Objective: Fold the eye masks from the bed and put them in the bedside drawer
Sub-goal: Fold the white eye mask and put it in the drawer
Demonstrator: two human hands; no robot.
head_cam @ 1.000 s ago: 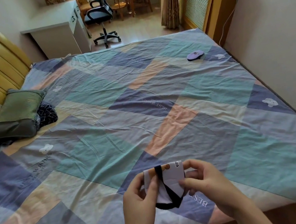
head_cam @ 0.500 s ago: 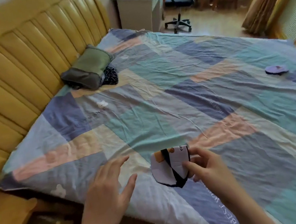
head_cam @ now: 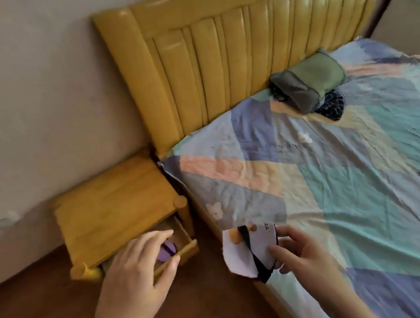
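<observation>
- Fingers of my right hand pinch the folded eye mask, its black strap wrapped across the white face; it hangs over the near edge of the bed, not yet in the drawer.
- Left hand has let go of the mask since a second ago; it now reaches, fingers spread and holding nothing, over the front lip of the bedside drawer.
- View has swung from the bed to the nightstand, so I judge folding done and stowing next.
- Drawer stands partly pulled out, with a purple mask already inside.
- Opening looks narrow under the nightstand top; I may need to pull it wider.
- Bare floor between drawer and bed leaves room to carry the mask leftward.
- Green pillow lies well apart by the headboard.
</observation>
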